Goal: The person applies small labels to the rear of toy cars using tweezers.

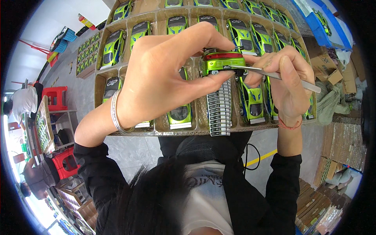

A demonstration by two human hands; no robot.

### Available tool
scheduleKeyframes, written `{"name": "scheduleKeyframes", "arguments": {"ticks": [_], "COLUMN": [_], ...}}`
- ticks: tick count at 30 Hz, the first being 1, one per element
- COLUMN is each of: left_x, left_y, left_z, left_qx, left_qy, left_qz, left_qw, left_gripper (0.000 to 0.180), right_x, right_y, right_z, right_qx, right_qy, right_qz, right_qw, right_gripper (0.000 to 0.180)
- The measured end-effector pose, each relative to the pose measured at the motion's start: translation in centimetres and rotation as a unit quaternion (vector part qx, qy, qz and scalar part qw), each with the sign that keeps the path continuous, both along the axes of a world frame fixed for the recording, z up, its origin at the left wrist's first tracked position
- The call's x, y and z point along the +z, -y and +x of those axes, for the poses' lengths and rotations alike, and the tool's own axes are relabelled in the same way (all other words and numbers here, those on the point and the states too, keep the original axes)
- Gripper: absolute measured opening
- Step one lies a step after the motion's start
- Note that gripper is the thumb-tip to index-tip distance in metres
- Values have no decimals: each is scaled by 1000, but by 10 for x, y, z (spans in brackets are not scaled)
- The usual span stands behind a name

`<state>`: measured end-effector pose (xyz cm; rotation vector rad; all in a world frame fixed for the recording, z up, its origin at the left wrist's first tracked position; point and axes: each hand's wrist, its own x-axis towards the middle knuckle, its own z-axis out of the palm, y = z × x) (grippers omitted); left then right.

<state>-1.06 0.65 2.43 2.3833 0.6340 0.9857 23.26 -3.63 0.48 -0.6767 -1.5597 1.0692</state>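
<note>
Between the thumb and fingers of my left hand (156,74) is a green toy car (224,62), its end with the red light strip turned toward me. My right hand (288,74) pinches metal tweezers (280,75), and their tip meets the car's end just below the red strip. At that tip sits a small dark piece, too small to make out fully. Below my hands, a strip of small white, black-edged stickers (219,111) hangs over the near edge of a tray (156,128) filled with green toy cars (250,102).
A second tray of cars (88,55) lies on the floor at the far left. Red stools (64,162) stand at the left, where other people (41,176) work at a bench. Stacked cardboard (340,145) and an open carton (326,68) fill the right side. A blue bin (325,23) stands far right.
</note>
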Motion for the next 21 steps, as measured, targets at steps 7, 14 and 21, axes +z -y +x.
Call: {"name": "scheduleKeyframes", "arguments": {"ticks": [7,14,21], "left_x": [-1,0,-1], "left_y": [0,2,4], "left_z": [-1,-1,-1], "left_qx": [3,5,8], "left_qy": [-7,-1,3], "left_qz": [22,20,7], "left_qw": [1000,1000,1000], "left_gripper": [38,37,37], "right_x": [-3,-4,-5], "right_y": [0,1,0], "right_z": [0,1,0], "right_qx": [-10,4,2], "right_qy": [6,-30,-32], "right_qz": [25,16,16], "right_qw": [1000,999,999], "right_gripper": [31,31,29]}}
